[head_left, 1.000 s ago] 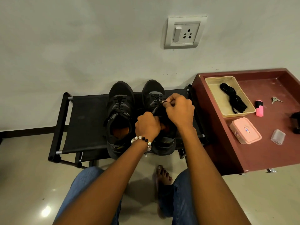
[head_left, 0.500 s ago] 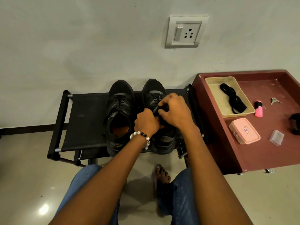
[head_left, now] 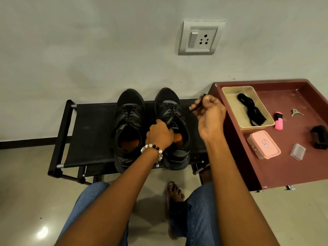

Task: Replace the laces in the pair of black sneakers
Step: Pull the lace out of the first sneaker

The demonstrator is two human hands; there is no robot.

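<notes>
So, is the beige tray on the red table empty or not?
Not empty. The beige tray on the red table holds a bundle of black laces lying inside it.

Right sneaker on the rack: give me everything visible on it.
The right sneaker is black with grey side panels and an orange insole. It stands upright on the black rack, toe to the wall, beside its mate. It is still partly laced. The left hand grips its tongue area at the collar; the right hand pinches a black lace drawn taut out to the right.
</notes>
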